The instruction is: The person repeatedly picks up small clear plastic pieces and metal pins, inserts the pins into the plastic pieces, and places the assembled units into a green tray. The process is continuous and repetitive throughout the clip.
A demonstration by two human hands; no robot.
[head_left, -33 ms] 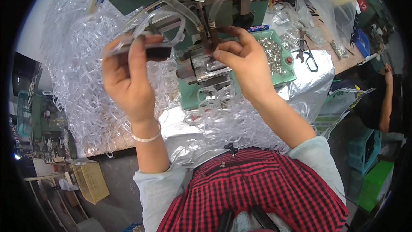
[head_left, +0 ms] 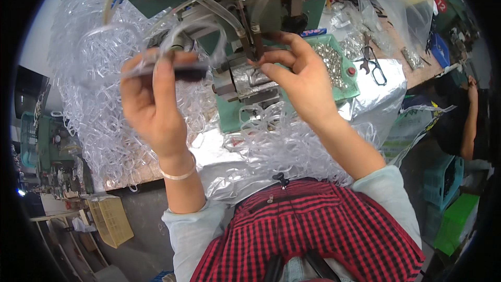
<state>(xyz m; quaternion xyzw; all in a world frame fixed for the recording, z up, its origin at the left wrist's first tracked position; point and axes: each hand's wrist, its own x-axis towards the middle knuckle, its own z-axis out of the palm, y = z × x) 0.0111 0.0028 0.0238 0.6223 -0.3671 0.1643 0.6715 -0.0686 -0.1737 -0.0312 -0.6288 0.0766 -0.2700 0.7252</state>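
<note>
My left hand [head_left: 156, 96] is closed on a clear plastic loop [head_left: 219, 47], blurred by motion, and a dark flat strip [head_left: 190, 71] that juts out past the fingers. My right hand [head_left: 302, 70] is at the metal jaws [head_left: 254, 47] of a green bench machine [head_left: 313, 15]. Its thumb and fingertips are drawn together beside the jaws, and whatever is between them is too small to make out. Just under the fingertips is the machine's metal block [head_left: 250, 79]. Clear hoses [head_left: 219, 13] run down to the jaws.
Heaps of clear plastic loops [head_left: 104, 109] cover the left and front of the table. A green tray [head_left: 352, 91] of small metal pieces stands right of the machine, near scissors [head_left: 378, 74]. Foil [head_left: 383, 109] covers part of the tabletop. Another person's arm [head_left: 469, 115] shows at far right.
My left hand has shifted slightly left, and the clear loop in it has swung and spread out to the left. My right hand stays at the jaws with hardly any movement.
</note>
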